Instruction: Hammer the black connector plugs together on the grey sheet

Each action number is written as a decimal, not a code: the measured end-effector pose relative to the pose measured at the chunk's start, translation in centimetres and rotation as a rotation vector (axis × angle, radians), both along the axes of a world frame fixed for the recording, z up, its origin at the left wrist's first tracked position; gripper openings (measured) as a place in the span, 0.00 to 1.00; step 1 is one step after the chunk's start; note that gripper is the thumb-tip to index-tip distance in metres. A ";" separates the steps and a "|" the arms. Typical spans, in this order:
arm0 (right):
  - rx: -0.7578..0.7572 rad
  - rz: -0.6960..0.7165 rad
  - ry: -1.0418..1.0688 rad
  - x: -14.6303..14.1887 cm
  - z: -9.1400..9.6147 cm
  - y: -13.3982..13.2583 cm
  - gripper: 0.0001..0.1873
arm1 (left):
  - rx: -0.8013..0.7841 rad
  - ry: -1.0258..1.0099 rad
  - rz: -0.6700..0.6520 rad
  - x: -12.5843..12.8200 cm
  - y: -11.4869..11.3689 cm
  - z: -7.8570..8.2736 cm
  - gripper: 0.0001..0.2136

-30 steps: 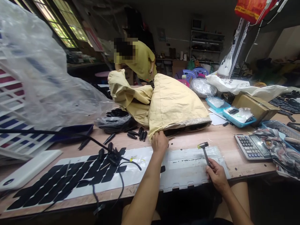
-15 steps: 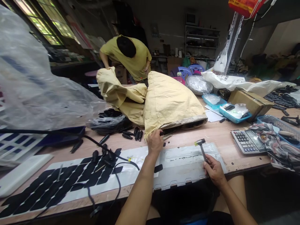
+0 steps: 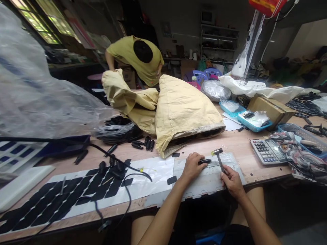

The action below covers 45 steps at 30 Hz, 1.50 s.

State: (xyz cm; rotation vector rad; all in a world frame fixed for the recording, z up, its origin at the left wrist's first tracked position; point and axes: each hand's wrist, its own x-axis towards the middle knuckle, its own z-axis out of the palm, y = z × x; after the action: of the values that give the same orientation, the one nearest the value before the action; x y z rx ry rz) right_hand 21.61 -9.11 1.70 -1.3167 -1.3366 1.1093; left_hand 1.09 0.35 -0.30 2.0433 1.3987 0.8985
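My left hand [image 3: 192, 166] pinches a small black plastic connector [image 3: 205, 161] and holds it over a white plastic sheet [image 3: 206, 170] on the wooden table. My right hand [image 3: 231, 180] grips the handle of a small hammer [image 3: 219, 157], whose head hovers just right of the connector. Behind them lies a big yellow sack [image 3: 182, 110] with its mouth open toward me. Loose black connectors [image 3: 147, 144] lie by the sack's left corner. A white panel with rows of black strips [image 3: 76, 194] stretches to my left, with a black cable [image 3: 122, 168] across it.
A person in a yellow shirt [image 3: 139, 58] bends over behind the sack. At right are a calculator [image 3: 267, 151], a cardboard box [image 3: 272, 110], blue trays [image 3: 254, 122] and a patterned cloth [image 3: 302, 160]. A large clear plastic bag [image 3: 38, 92] fills the left.
My left hand has left the sack's mouth and come down onto the white sheet, now holding a black connector. The hammer in my right hand stayed in about the same place.
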 end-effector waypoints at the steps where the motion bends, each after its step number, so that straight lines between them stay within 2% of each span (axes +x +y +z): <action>1: -0.001 -0.001 -0.013 0.0 0.0 0.0 0.24 | -0.006 -0.016 0.007 -0.4 0.1 -0.1 0.10; 12: -0.080 0.028 -0.201 0.1 1.2 0.1 0.24 | -0.035 0.013 0.020 -0.2 0.2 0.1 0.07; 19: 0.070 -0.016 -0.337 -0.3 2.1 0.1 0.24 | -0.053 -0.001 0.033 -0.2 0.3 0.2 0.07; 23: 0.102 0.018 -0.384 -0.5 1.9 0.2 0.21 | -0.055 -0.003 0.034 -0.2 0.3 0.2 0.07; 27: 0.047 0.023 -0.312 -0.7 1.8 0.2 0.22 | -0.063 -0.007 0.042 -0.1 0.3 0.3 0.07; 32: 0.049 0.057 -0.226 -1.4 1.7 0.4 0.21 | -0.067 0.010 0.041 -0.1 0.1 0.6 0.05; 36: -0.059 0.113 -0.113 -1.6 0.9 0.8 0.21 | -0.056 0.027 0.044 -0.1 0.0 0.6 0.05; 41: -0.058 -0.016 0.111 -1.0 0.8 1.1 0.24 | -0.048 -0.034 0.041 -0.2 0.2 0.9 0.05; 43: -0.050 -0.056 0.162 -0.8 1.0 1.1 0.23 | -0.055 -0.136 0.020 -0.5 -0.9 1.7 0.06; 45: -0.057 -0.080 0.204 -0.7 1.1 1.2 0.23 | -0.097 -0.298 -0.041 -0.8 -3.3 2.6 0.09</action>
State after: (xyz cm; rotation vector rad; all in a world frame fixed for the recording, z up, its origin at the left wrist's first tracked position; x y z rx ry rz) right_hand 20.95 -7.95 2.78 -1.2507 -1.1017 1.1997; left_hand 0.27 -2.93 2.27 1.7744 1.2103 1.0468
